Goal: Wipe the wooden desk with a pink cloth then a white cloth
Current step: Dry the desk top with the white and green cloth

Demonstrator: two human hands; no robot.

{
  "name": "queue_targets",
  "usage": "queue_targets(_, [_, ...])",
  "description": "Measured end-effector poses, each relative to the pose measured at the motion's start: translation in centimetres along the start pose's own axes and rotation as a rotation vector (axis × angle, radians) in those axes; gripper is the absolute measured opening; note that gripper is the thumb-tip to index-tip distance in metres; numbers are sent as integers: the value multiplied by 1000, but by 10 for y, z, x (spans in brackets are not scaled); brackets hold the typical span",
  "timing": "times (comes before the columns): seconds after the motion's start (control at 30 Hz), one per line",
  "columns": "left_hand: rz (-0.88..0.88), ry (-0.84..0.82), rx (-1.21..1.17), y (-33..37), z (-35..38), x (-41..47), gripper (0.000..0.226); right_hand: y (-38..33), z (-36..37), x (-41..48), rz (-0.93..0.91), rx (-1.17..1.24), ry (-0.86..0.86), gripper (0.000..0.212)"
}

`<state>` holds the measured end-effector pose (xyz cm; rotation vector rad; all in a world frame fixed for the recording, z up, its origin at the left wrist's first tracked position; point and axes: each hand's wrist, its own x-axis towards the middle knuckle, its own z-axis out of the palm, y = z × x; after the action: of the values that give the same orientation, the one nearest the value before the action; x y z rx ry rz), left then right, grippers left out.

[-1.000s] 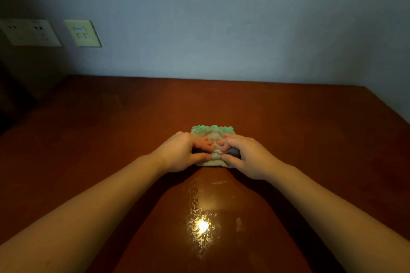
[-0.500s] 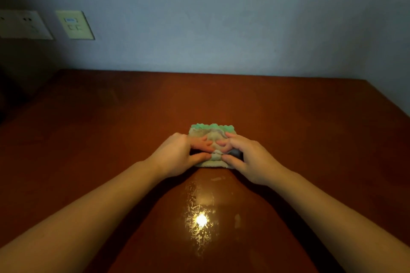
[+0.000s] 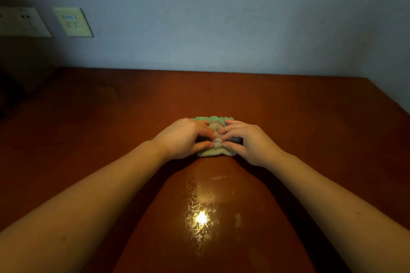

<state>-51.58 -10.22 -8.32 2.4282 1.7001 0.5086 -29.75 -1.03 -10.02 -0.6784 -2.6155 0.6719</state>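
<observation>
Cloth (image 3: 214,152) folded into a small pad, lying flat near the middle of the wooden desk (image 3: 111,106), slightly toward the far side. It looks pale under dim light, with a green scalloped edge on the side away from the person; whether it is the pink or the white one cannot be told from the colour here.

Left hand (image 3: 184,137) and right hand (image 3: 250,144) sit together on the pad, fingertips almost meeting at its centre. Thumbs and fingers of both are curled in and pinch a bunched ridge of fabric between them.

Judged step: gathering or refolding the pad before a wiping stroke. To do it well:
- flatten the ridge so a broad face meets the wood
- press with the palms rather than the fingertips alone
- work in overlapping passes from the far edge back toward the body

The streaky glare patch (image 3: 201,218) on the near desk, between the forearms, probably marks moisture or smears — worth a pass.

Outward: plain bluish wall (image 3: 221,29) behind the desk, a socket plate (image 3: 72,21) on it at upper left, a second plate (image 3: 22,22) beside that.
</observation>
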Motion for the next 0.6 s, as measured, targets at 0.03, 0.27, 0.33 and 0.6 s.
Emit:
queue_targets(0.03, [15, -4, 22, 1, -1, 1, 28, -1, 0, 0, -1, -12, -1, 20])
queue_targets(0.27, [2, 51, -34, 3, 12, -16, 26, 1, 10, -16, -51, 12, 83, 19])
queue_targets(0.33, [-18, 35, -52, -1, 11, -11, 28, 3, 8, -11, -52, 18, 55, 18])
queue_targets(0.6, [-118, 3, -60, -1, 2, 3, 27, -1, -6, 10, 105, 3, -44, 14])
